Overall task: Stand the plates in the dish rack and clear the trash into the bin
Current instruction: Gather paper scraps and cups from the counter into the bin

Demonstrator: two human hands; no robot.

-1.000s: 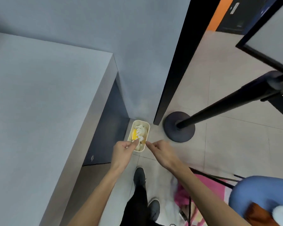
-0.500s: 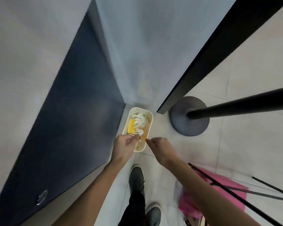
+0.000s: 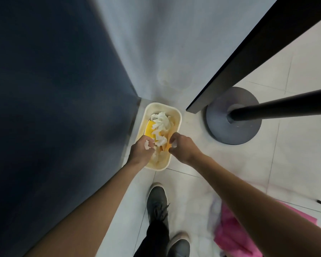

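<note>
- Left hand [image 3: 141,152] hovered over the bin's near left rim, fingers curled round a white paper scrap [image 3: 146,145].
- Cream bin [image 3: 176,115] stood on the floor in the corner, holding crumpled white paper [image 3: 160,123] and a yellow piece [image 3: 149,131].
- Right hand [image 3: 182,147], apart from the left, pinched a small white scrap [image 3: 174,145] over the right rim.
- Round stand base [image 3: 235,130] sat right of the bin.
</note>
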